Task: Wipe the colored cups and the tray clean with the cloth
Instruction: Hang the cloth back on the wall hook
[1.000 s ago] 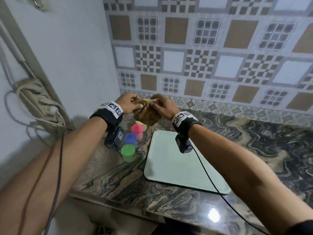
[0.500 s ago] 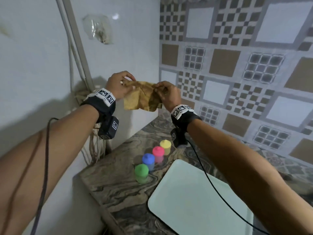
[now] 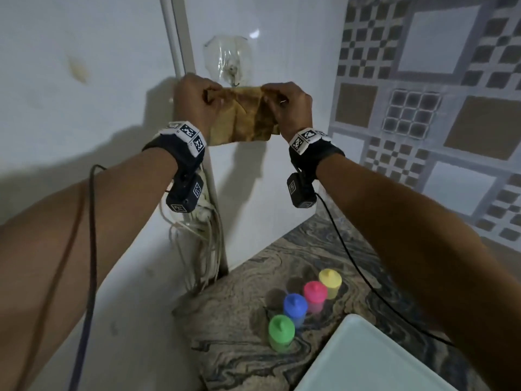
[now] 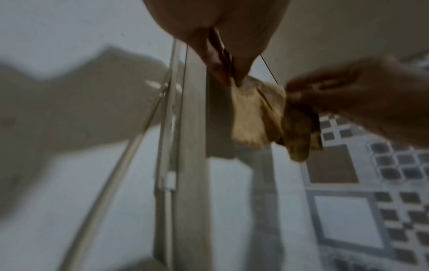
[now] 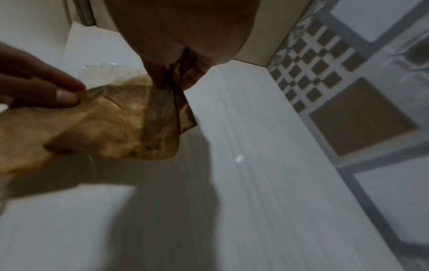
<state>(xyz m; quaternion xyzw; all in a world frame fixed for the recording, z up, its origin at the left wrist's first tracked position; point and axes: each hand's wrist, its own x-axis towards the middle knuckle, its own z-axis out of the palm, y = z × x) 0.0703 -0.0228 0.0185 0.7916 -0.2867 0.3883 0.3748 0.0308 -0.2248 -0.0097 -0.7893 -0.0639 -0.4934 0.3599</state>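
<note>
in the head view the left hand (image 3: 194, 104) and the right hand (image 3: 290, 108) are raised against the white wall, each pinching an upper corner of the brown cloth (image 3: 244, 117) with curled fingers, so it hangs spread between them just below a clear wall hook (image 3: 231, 69). far below on the marbled counter (image 3: 239, 320) stand four capped cups in a diagonal row, green cup (image 3: 281, 333), blue cup (image 3: 295, 309), pink cup (image 3: 315, 295) and yellow cup (image 3: 330, 282), with the pale tray (image 3: 363, 359) just beside them. the step in hand looks like opening the cloth out or bringing it to the hook; which of these, and whether any wiping is done, i cannot tell. in the left wrist view, blurred, thumb and fingertips (image 4: 223, 77) nip the cloth's top edge, the other hand gripping its far side. in the right wrist view the fingers pinch a gathered fold of cloth, and the left hand's fingertips (image 5: 67, 96) hold the opposite corner. if wiping is still ahead, the next move calls for bunching the cloth into one hand and lowering it to the cups, the other hand freed to steady a cup.
</note>
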